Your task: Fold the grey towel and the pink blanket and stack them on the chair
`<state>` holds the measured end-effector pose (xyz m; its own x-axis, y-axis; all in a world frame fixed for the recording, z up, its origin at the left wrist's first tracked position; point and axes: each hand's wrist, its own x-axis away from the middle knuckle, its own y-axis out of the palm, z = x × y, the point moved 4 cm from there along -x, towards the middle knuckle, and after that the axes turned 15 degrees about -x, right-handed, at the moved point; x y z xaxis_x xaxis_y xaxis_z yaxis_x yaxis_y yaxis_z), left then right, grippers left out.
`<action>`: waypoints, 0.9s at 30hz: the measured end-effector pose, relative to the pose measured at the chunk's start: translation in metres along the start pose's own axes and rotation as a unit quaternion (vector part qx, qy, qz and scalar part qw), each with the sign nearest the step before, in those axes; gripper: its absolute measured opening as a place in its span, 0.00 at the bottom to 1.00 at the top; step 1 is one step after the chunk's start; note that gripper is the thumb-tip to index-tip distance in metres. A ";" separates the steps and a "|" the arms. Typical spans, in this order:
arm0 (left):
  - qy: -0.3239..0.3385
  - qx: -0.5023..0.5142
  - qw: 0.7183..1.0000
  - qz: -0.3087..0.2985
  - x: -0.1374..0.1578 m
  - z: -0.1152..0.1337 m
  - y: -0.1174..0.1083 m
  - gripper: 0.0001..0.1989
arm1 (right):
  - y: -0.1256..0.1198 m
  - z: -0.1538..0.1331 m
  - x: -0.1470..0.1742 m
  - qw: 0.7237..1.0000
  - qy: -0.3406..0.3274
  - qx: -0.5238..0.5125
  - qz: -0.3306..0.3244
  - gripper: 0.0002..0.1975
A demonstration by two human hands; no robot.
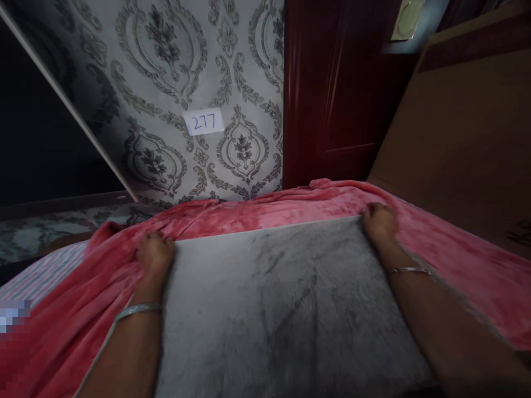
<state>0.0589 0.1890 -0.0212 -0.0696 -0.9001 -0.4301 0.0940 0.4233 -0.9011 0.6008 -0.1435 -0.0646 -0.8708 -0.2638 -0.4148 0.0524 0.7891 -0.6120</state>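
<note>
I can read one number, 277 [204,121], handwritten in bluish ink on a small white slip of paper [203,122]; the slip lies flat and slightly tilted against the grey-and-white patterned wallpaper [164,50]; over to the right, the big brown cardboard box [464,132] bears some dark marks [520,235] low on its face, at the very edge of view and too dim for me to make out

Viewed over my remote feed: a plush red-pink blanket [460,240] forms the carrying surface, rumpled into folds at left, where striped cloth [50,268] shows beside it. Directly on the blanket I see a grey short-pile cloth [286,298], spread broadly, far edge nearly straight.
</note>
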 end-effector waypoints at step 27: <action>0.298 -0.073 0.939 -0.156 0.043 0.029 0.020 0.33 | -0.042 0.015 0.036 0.927 -0.049 0.165 -0.333 0.34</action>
<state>0.0867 0.1553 -0.0560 -0.6184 -0.7836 -0.0589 -0.1577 0.1972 -0.9676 0.5741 -0.1946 -0.0638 -0.7168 -0.6927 0.0795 -0.3200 0.2255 -0.9202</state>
